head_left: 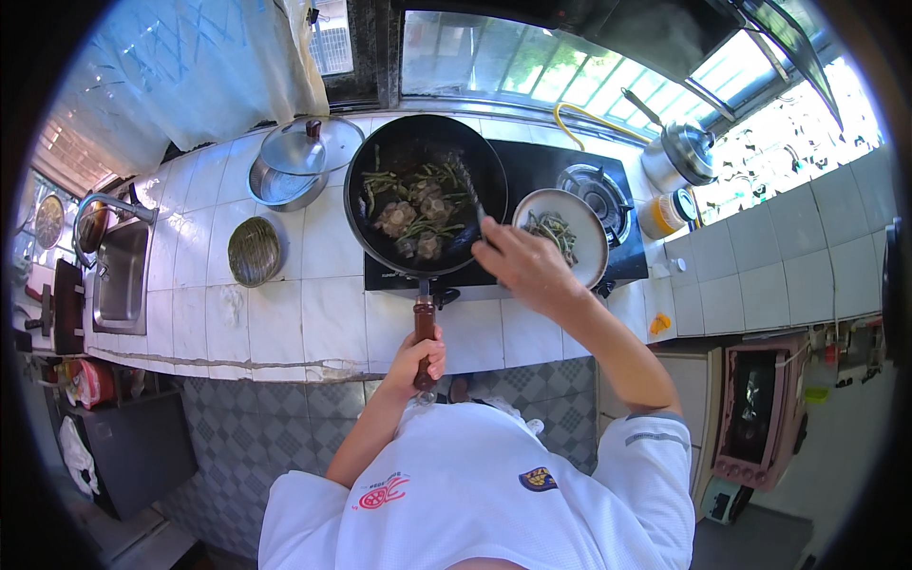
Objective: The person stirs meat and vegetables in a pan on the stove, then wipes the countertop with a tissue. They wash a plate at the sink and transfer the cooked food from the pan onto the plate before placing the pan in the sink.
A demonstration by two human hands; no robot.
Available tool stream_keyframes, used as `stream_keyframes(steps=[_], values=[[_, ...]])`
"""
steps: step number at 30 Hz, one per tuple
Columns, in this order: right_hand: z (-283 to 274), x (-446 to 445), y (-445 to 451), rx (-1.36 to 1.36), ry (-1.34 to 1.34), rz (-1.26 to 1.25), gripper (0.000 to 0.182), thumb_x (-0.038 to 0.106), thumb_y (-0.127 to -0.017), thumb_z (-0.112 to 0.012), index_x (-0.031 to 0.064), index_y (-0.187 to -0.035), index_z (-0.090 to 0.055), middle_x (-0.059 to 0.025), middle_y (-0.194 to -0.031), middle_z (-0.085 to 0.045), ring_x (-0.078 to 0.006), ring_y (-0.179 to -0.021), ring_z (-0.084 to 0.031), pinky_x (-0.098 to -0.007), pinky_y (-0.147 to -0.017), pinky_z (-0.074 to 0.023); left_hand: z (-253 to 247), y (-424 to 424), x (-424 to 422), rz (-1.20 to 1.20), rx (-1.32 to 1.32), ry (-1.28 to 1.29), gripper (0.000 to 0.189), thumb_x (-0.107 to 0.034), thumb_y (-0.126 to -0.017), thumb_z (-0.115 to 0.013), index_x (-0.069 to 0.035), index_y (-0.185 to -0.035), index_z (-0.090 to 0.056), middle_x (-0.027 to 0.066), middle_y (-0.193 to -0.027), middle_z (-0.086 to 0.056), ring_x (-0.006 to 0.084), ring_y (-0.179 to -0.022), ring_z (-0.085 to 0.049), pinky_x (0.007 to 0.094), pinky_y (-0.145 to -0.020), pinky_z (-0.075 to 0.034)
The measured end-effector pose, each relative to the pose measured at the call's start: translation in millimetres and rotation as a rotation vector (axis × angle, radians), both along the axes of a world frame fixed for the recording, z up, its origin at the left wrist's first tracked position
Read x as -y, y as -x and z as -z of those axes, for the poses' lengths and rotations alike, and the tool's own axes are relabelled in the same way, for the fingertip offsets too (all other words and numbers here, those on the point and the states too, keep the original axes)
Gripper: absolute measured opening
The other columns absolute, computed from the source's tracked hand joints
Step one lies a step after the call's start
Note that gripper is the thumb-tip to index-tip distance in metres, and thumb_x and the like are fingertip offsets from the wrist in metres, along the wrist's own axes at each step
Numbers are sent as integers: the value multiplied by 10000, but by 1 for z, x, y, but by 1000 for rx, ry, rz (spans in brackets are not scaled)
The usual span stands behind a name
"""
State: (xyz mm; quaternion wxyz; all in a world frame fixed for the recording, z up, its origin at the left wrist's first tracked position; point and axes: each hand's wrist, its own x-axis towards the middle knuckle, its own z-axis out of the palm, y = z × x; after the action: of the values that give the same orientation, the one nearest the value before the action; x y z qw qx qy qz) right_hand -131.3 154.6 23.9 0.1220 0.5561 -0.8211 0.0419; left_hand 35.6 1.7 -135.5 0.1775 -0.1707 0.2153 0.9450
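Observation:
My left hand (420,360) is closed around the brown handle of a black frying pan (356,214), which is over the left part of the gas stove. Pieces of meat and green beans (427,206) lie in the pan. At the pan's right rim, my right hand (516,260) grips a metal utensil (472,187) that reaches into the pan; its far end is unclear. Just beyond my right hand, a white plate (595,239) holds a portion of green beans (553,231), partly hidden by the hand.
Left of the pan are a metal pot (285,191) with a glass lid (293,146) and a ribbed bowl (254,251). A sink (121,285) is at far left. Right of the stove's bare burner (591,192) stand a kettle (677,153) and a jar (664,216).

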Motion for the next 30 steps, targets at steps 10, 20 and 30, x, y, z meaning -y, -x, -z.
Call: stream_keyframes(steps=[10, 20, 30], values=[[-55, -19, -20, 150, -45, -52, 413, 46, -656, -661, 76, -1055, -557, -140, -1165, -519, -240, -911, -605, -333, -692, -530, 7, -2, -6, -17, -18, -18, 146, -28, -813, -541, -71, -911, -441, 6, -582, -413, 114, -444, -452, 247, -416, -389], [-46, -2, -8, 311, -6, -88, 330, 48, -675, -647, 56, -995, -567, -126, -1098, -535, -228, -838, -604, -333, -641, -519, 12, -3, -5, -10, -46, 0, 132, -35, -816, -541, -74, -893, -440, 9, -586, -424, 110, -448, -455, 248, -421, -395], [-24, 5, 3, 37, -47, -117, 363, -10, -680, -655, 39, -1020, -540, -154, -1094, -552, -225, -842, -614, -313, -699, -522, 10, -2, -7, -2, -52, -5, 138, -16, -805, -534, -66, -891, -439, 14, -574, -430, 116, -442, -459, 250, -420, -394]])
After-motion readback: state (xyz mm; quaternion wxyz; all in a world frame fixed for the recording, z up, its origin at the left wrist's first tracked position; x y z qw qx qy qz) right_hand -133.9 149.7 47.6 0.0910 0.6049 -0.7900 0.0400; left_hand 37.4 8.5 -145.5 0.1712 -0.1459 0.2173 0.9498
